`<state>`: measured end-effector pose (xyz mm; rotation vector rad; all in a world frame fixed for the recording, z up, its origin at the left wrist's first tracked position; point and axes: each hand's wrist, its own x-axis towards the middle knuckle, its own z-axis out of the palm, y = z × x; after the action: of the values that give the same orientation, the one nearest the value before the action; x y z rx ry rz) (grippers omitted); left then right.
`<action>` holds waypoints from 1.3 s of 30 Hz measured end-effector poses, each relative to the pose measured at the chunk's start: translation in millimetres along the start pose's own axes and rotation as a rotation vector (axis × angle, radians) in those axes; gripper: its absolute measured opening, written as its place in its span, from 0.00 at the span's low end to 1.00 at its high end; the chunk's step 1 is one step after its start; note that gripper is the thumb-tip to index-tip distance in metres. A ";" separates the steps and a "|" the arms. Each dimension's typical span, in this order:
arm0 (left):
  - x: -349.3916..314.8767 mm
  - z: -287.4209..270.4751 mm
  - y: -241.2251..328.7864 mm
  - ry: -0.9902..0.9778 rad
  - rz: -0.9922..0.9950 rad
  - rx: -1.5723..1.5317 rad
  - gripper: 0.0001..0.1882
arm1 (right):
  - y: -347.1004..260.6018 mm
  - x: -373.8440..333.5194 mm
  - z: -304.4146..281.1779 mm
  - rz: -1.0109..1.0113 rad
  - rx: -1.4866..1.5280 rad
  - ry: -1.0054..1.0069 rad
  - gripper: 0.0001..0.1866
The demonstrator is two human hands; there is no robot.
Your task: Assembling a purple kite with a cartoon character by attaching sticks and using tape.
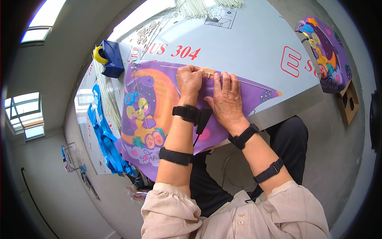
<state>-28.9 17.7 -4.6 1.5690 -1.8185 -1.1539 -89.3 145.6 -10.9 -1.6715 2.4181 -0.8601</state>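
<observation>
A purple kite (162, 103) of thin printed sheet, with a cartoon animal and an orange moon on it, lies on the table in front of me and hangs over its near edge. A thin pale rod (254, 83) runs along the kite's far side. My left hand (189, 81) is closed at this rod, its fingers curled and its fingertips partly hidden. To its right, my right hand (227, 99) rests on the sheet with fingers extended over the rod and the thumb apart. A small beige piece (209, 75) sits on the rod between both hands.
A blue tape dispenser (112, 59) with yellow tape stands at the left. Blue straps (106, 147) lie beyond the kite's left edge. Bundled white rods (193, 8) and small loose pieces (146, 32) are at the back. A similar printed purple item (328, 55) is at the right, above a cardboard box (349, 102).
</observation>
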 end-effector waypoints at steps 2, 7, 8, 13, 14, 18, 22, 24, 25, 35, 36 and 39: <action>0.3 0.6 -1.7 0.001 0.012 0.038 0.05 | -0.4 0.6 -0.7 0.002 0.006 0.004 0.41; 0.1 4.1 1.5 0.069 0.029 0.212 0.07 | -0.1 0.4 2.1 0.002 0.012 0.007 0.41; 0.0 3.6 0.6 0.072 0.027 0.216 0.07 | -1.3 0.5 2.6 0.000 0.009 0.010 0.41; 0.5 7.4 9.2 0.125 0.040 0.420 0.08 | 1.7 0.2 3.1 0.000 -0.005 0.009 0.41; 1.7 7.2 10.5 0.125 0.039 0.422 0.08 | 1.4 0.4 3.1 -0.003 0.003 0.016 0.41; 10.5 8.3 21.1 0.039 -0.142 0.436 0.08 | 2.6 0.2 2.7 -0.009 0.003 0.046 0.40; 25.9 5.5 17.7 -0.035 -0.243 0.477 0.12 | 1.2 0.7 8.7 -0.032 -0.105 0.078 0.39; 26.6 2.8 13.3 -0.043 -0.212 0.509 0.14 | 0.5 0.6 7.9 -0.027 -0.097 0.061 0.39; 26.1 1.9 12.3 -0.054 -0.181 0.540 0.16 | 1.5 0.3 6.0 -0.026 -0.100 0.062 0.39; 5.4 -12.8 8.9 -0.045 0.011 0.418 0.20 | 0.0 1.5 -1.0 -0.009 -0.004 0.001 0.41; 4.7 -13.0 12.0 -0.059 0.006 0.463 0.20 | 0.9 2.2 -0.1 -0.008 -0.002 -0.004 0.41; -7.2 -10.5 15.6 -0.038 0.066 0.529 0.16 | 0.7 0.2 0.0 -0.005 -0.024 -0.008 0.41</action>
<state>-27.7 21.5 15.2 1.7475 -2.3117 -0.7051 -90.0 145.6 -11.3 -1.6871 2.4297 -0.8258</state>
